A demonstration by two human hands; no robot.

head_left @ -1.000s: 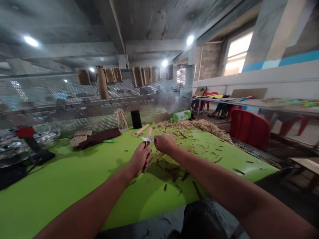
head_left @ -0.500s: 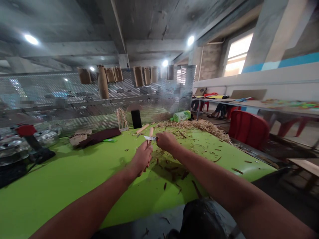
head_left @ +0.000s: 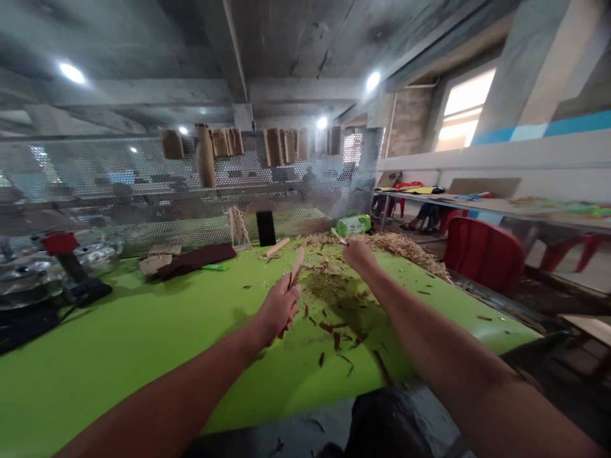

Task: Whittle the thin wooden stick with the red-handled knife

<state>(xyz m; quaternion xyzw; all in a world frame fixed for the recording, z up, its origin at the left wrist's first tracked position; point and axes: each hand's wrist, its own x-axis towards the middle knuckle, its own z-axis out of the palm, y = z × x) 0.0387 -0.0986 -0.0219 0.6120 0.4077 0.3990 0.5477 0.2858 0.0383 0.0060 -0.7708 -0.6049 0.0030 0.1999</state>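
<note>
My left hand (head_left: pixel 280 308) is closed around a wooden stick (head_left: pixel 296 267), whose pale, shaved end points up and away from me. Farther off to the right, my right hand (head_left: pixel 359 256) grips a knife (head_left: pixel 340 238); its blade points up and to the left, apart from the stick, and the handle is mostly hidden by my fingers. Dark bark slivers (head_left: pixel 337 340) lie on the green tabletop (head_left: pixel 181 356) between and below my hands. Beyond the stick, another pale stick (head_left: pixel 277 247) rests on the table.
A heap of wood shavings (head_left: pixel 410 249) lines the far right edge, near a green plastic bottle (head_left: pixel 354 224). A dark phone-like slab (head_left: pixel 266 228) stands by the perforated metal screen (head_left: pixel 181 216). To the left are a red and black power tool (head_left: pixel 67 254) and dark brown sheet (head_left: pixel 200 259). Right stands a red chair (head_left: pixel 484 254).
My right hand has moved the knife forward and right, off the stick. My left hand still holds the stick and has shifted only slightly. The view has turned a little left.
</note>
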